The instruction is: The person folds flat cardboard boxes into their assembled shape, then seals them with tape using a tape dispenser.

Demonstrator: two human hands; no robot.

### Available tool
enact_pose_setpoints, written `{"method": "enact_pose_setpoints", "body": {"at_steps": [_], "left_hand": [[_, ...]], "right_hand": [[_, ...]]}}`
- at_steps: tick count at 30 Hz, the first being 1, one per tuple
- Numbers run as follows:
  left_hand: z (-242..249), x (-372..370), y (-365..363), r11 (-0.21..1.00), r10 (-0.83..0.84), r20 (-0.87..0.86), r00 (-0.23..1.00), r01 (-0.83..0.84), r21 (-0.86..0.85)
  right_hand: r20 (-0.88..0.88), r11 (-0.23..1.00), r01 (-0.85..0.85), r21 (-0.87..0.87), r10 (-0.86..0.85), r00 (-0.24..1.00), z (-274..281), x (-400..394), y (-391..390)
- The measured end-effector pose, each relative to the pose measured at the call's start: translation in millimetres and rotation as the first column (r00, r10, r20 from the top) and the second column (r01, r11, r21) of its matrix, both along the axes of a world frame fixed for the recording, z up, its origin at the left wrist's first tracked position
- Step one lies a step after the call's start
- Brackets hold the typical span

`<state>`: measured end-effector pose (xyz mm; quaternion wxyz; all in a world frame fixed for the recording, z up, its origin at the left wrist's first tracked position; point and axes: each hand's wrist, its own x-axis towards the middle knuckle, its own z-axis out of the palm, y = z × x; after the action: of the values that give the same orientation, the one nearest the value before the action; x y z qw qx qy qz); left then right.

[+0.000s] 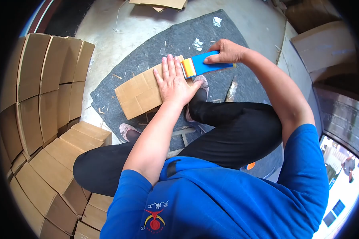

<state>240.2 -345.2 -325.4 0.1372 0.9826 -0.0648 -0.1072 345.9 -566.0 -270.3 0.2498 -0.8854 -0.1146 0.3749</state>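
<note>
A brown cardboard box [135, 93] lies in front of me over a dark mat. My left hand [174, 84] presses flat on its top near the right end, fingers spread. Beyond that end, my right hand [226, 53] grips a blue tool [205, 63] with a yellow and orange end [188, 67], which meets the box's right edge beside my left fingers. The thumb lies across the blue part and the other fingers curl over its far side. What lies under the tool is mostly hidden.
Stacked cardboard boxes [52, 75] stand at the left, with more [52, 167] lower down. The dark mat [155, 49] carries scraps and a clear roll [231, 91]. My shoes flank the box. More cardboard [327, 44] is at the right; a distant person [348, 165] shows outside.
</note>
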Motion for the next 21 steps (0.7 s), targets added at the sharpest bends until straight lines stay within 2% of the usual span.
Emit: {"method": "enact_pose_setpoints", "body": {"at_steps": [3, 5, 6, 10, 12, 13, 17, 20, 21], "left_hand": [[-0.1, 1.8, 0.7, 1.0, 0.011, -0.035, 0.999, -0.011, 0.002], [-2.0, 2.4, 0.4, 1.0, 0.022, -0.047, 0.999, -0.022, -0.01], [-5.2, 1.2, 0.6, 1.0, 0.019, -0.02, 1.0, -0.019, -0.016], [-7.1, 1.6, -3.7, 1.0, 0.021, -0.018, 1.0, -0.02, 0.013], [-6.3, 0.9, -4.7, 1.0, 0.004, -0.007, 1.0, -0.004, 0.013], [-5.7, 0.8, -4.7, 1.0, -0.002, 0.007, 1.0, 0.002, 0.012], [-3.9, 0.5, -2.5, 0.999, -0.024, 0.004, 1.0, 0.024, 0.025], [-2.6, -1.7, 3.2, 0.998, -0.046, 0.022, 0.999, 0.046, -0.031], [-5.2, -3.4, 6.4, 0.993, -0.046, 0.075, 0.996, 0.054, -0.106]], "right_hand": [[0.029, 0.997, 0.018, 0.077, -0.02, 0.999, -3.4, -0.4, -5.9], [-0.002, 0.998, 0.031, 0.055, -0.031, 1.0, 7.1, -0.3, -16.4], [-0.013, 1.0, 0.017, -0.01, -0.017, 1.0, 8.6, 3.2, -25.3], [0.032, 0.996, 0.076, -0.038, -0.075, 0.997, 13.8, -0.2, -52.8], [0.08, 0.991, 0.067, -0.117, -0.058, 0.995, 18.0, 0.2, -54.5], [0.125, 0.992, 0.028, -0.119, -0.013, 0.992, 17.3, -0.4, -49.7], [0.19, 0.944, -0.051, -0.327, 0.118, 0.975, 11.9, -6.2, -5.0], [0.239, 0.919, -0.074, -0.386, 0.177, 0.955, 13.9, -20.5, 41.6], [0.231, 0.909, -0.081, -0.41, 0.189, 0.955, 21.5, -24.2, 56.6]]}}
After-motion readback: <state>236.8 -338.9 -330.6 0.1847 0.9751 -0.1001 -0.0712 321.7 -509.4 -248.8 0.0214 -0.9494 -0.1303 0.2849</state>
